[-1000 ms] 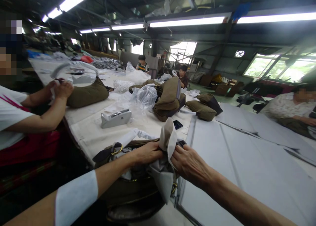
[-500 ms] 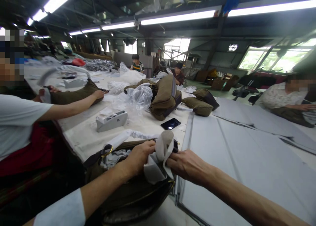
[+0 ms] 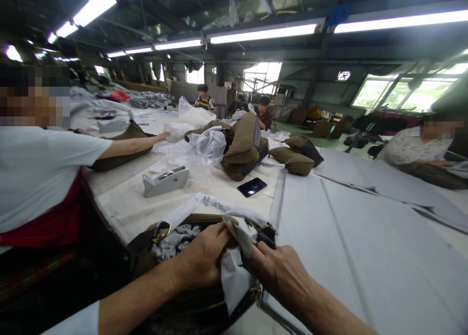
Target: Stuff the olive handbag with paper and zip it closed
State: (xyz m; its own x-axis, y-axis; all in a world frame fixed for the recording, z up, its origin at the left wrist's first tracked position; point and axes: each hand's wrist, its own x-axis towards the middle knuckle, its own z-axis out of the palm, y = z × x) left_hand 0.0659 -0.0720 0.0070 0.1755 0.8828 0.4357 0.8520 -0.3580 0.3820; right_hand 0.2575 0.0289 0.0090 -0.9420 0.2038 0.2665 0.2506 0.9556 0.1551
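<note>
Since half a second ago, the upstanding fold of grey-white stuffing paper (image 3: 234, 271) has been pressed lower into the mouth of the open olive-green fabric handbag (image 3: 190, 305), and both hands have dropped with it. Left hand (image 3: 203, 262) is closed, fingers curled over the paper at the bag's opening. Right hand (image 3: 280, 271) is closed too, pinching the paper's right edge against the bag's rim beside the black strap tab (image 3: 266, 235). The bag sits at the near edge of the cloth-covered work table (image 3: 124, 203), hanging partly over it.

Risks, as judged: the paper is thin and drawn between two grips, so a hard push could tear it; the brass zip and ring hardware (image 3: 161, 235) could snag it. The bag's overhang means downward pressure could tip it off the table.

Beyond, toward the far left, lie a grey tape dispenser (image 3: 166, 180), a black phone (image 3: 252, 187) and more stacked olive bags (image 3: 243, 147). A co-worker's arm (image 3: 135, 145) reaches across at far left.
</note>
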